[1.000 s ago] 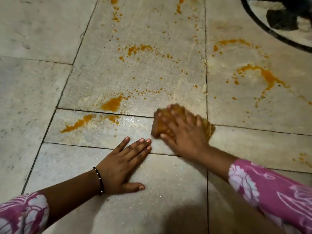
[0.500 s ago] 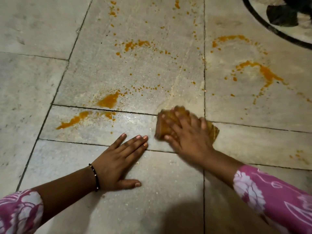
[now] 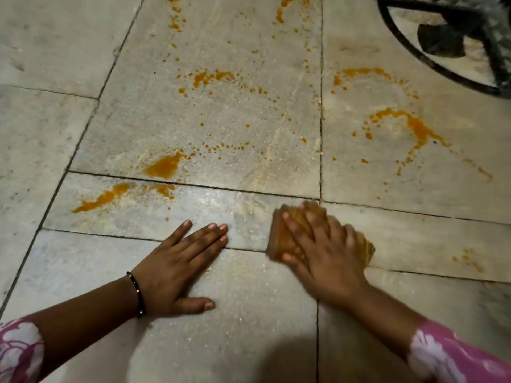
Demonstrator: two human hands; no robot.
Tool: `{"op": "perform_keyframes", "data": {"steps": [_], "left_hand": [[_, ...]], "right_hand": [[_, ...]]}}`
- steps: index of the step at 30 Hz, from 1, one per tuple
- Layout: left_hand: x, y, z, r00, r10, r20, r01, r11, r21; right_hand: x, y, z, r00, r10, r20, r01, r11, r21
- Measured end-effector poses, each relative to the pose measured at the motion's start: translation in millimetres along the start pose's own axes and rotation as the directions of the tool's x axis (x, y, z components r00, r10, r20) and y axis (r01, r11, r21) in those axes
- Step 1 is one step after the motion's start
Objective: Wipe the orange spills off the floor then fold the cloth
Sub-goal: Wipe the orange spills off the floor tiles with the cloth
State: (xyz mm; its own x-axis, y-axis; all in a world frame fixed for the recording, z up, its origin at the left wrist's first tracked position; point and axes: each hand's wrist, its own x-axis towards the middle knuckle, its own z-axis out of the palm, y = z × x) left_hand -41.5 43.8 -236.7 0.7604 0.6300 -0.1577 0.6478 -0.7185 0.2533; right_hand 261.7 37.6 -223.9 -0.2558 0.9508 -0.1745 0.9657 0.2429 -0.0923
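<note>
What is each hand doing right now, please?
Left hand: open, flat on the floor, holding nothing.
Right hand: open, fingers pressing the cloth onto the floor.

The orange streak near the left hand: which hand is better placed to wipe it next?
Right, probably: the right hand already presses the cloth. The left hand lies flat on the floor, nearer the orange streak, but holds nothing.

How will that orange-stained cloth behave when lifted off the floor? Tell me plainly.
The cloth is bunched under the right hand, so it is probably soft and would sag when lifted. It looks soaked orange, so likely damp, heavier than when dry, and apt to drip or smear. It should not roll or break.
</note>
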Motion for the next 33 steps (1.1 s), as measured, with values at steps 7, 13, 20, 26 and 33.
{"op": "perform_keyframes", "data": {"steps": [7,13,20,26,33], "left_hand": [[1,0,-2,1.000,-0.006,-0.015,0.006,1.000,0.000],[0,3,-1,1.000,-0.014,0.001,0.014,1.000,0.022],[0,4,-6,0.997,-0.041,0.069,0.038,0.998,0.052],[-12,21,-20,0.974,-0.220,0.062,0.220,0.976,0.003],[-86,7,-51,0.881,-0.454,0.134,0.435,0.888,0.147]], "right_hand": [[-7,75,-14,0.884,0.465,-0.045,-0.466,0.885,-0.010],[-15,17,-1,0.997,0.024,0.072,-0.025,1.000,0.013],[54,55,-20,0.995,0.096,0.041,-0.095,0.995,-0.033],[-17,-6,2,0.969,-0.243,0.051,0.246,0.967,-0.065],[85,-103,-18,0.827,-0.553,0.099,0.546,0.833,0.093]]}}
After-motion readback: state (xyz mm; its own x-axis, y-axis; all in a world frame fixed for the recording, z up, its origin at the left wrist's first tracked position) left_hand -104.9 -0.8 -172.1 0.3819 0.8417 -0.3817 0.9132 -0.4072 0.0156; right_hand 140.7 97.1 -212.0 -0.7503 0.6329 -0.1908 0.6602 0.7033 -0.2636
